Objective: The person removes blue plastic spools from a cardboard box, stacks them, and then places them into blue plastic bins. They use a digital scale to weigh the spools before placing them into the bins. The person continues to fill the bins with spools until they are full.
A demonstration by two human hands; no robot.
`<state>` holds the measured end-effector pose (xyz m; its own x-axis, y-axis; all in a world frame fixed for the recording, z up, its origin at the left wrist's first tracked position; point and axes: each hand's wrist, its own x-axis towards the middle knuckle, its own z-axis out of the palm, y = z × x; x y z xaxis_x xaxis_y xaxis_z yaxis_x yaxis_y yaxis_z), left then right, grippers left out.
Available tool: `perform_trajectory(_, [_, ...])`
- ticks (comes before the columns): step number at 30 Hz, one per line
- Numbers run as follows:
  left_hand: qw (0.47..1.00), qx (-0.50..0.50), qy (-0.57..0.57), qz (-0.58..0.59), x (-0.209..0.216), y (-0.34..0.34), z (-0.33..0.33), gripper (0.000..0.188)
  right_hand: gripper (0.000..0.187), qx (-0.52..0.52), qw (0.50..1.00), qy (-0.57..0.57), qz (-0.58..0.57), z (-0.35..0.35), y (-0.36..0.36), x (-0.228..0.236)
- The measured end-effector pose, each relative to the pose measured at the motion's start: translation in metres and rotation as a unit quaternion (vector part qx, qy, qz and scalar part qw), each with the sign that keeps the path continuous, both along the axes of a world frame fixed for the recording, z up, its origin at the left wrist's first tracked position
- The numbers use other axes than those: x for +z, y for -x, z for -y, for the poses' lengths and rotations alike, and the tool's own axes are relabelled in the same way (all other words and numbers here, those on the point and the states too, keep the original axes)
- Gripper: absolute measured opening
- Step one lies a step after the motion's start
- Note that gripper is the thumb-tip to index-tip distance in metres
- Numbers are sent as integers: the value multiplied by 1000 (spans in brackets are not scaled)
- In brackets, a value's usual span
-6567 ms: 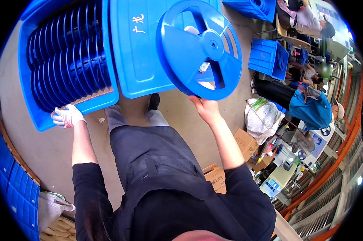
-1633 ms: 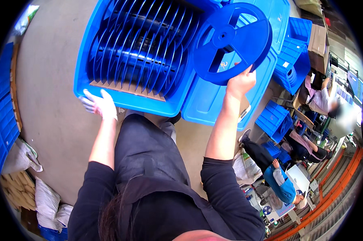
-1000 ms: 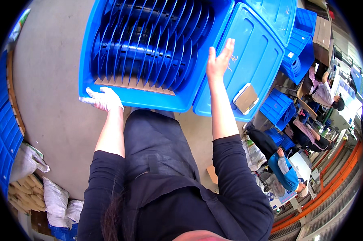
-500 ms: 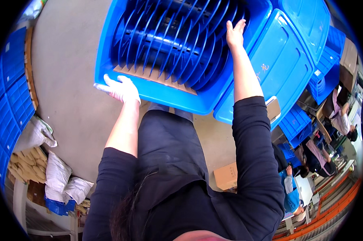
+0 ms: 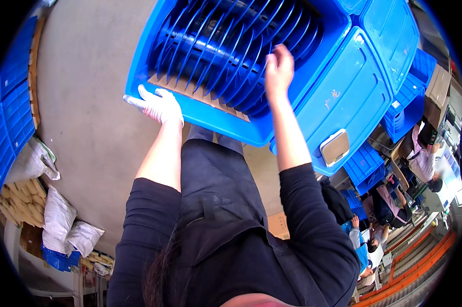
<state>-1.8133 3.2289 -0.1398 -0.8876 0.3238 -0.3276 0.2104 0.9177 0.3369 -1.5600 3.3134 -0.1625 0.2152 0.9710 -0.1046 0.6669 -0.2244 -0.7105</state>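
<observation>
A big blue plastic bin (image 5: 202, 125) stands before me without a lid over it. Rows of thin, round, dark reels (image 5: 210, 53) stand on edge inside, side by side. Along the near inner side runs a strip of brown cardboard (image 5: 192, 95). My left hand (image 5: 162, 106), in a white glove, rests at the bin's near left rim with fingers spread. Above the right part of the reels is my bare right hand (image 5: 280, 74), its fingers loosely bent and nothing visible in them. Whether its fingertips touch a reel I cannot tell.
Lidded blue bins (image 5: 338, 102) adjoin on the right; a flat, rounded brown-topped object (image 5: 335, 148) lies on the nearest lid. Blue crates (image 5: 16, 123) stack at left, with white sacks (image 5: 60, 212) below. A cardboard box (image 5: 278, 225) sits behind me. People (image 5: 420, 153) work at far right.
My right hand has come off the bin's right side and moved left and nearer, over the reels. My left hand stays by the rim. The whole view has shifted slightly.
</observation>
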Motion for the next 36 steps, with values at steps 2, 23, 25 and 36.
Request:
perform_trajectory(2, [1000,-10,28,-10,2,-3,-3,83,35,11,997,79,-13,23,34,3])
perform_trajectory(23, [1000,-6,26,-7,-9,-2,-1,89,19,37,951,203,232,15,76,-10])
perform_trajectory(25, [999,-22,41,-12,-7,-1,2,75,22,-4,962,189,196,18,85,16])
perform_trajectory(36, [989,-86,92,-75,13,-5,-4,45,26,-221,842,83,-485,55,23,223])
